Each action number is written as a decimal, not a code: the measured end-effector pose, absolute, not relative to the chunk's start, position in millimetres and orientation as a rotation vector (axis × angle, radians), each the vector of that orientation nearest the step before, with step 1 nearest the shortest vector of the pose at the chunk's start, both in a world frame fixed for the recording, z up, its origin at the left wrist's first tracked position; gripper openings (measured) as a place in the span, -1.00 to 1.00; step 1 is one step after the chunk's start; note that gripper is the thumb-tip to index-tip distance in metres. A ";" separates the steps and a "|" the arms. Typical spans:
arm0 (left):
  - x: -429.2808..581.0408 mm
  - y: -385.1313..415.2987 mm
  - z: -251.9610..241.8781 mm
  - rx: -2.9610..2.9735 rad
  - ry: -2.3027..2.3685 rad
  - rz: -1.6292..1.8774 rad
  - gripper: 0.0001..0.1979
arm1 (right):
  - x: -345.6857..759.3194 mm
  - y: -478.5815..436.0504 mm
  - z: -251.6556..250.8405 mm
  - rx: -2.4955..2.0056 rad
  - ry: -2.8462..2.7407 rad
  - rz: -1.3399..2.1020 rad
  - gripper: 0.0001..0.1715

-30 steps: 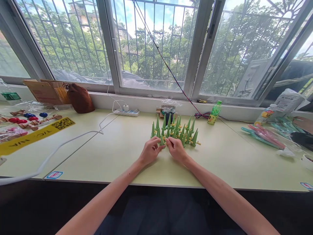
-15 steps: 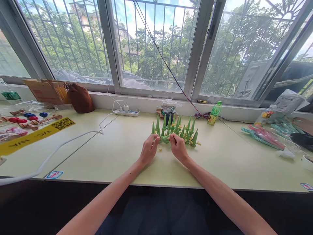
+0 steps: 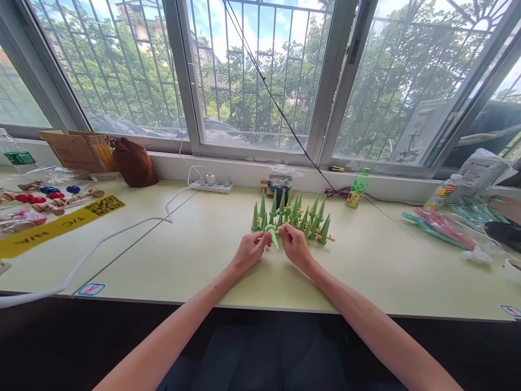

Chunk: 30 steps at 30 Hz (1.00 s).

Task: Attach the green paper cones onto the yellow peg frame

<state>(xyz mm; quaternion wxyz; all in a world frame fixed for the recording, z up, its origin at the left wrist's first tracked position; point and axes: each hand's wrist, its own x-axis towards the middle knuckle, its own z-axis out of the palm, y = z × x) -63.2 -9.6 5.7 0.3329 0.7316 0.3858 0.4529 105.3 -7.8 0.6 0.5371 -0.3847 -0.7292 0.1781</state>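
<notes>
A light green cone-shaped piece (image 3: 274, 237) is pinched between the thumb and fingers of my left hand (image 3: 251, 250), its point tipped down toward me. My right hand (image 3: 296, 244) is beside the cone, fingers pressed together; what they grip is hidden. Just behind both hands stands a cluster of similar green cones (image 3: 324, 231), upright on round bases, with small yellow pegs (image 3: 331, 238) sticking out sideways. A small yellow bit (image 3: 267, 248) lies on the table by my left fingertips, partly covered.
The pale table (image 3: 195, 260) runs along a window. A green bottle (image 3: 358, 188) and a power strip (image 3: 212, 187) stand at the back, with a white cable (image 3: 138, 223) crossing leftward. Wooden toys (image 3: 52, 203) and a brown pouch (image 3: 133, 163) are left; plastic bags (image 3: 443, 228) lie right.
The held cone has turned from lying roughly sideways to pointing down toward me. My left hand has shifted slightly right and down; my right hand has barely moved.
</notes>
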 end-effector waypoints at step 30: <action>-71.2 -6.9 -3.4 2.395 0.847 1.359 -0.72 | 107.6 -11.3 5.5 -0.936 -1.775 0.474 -0.49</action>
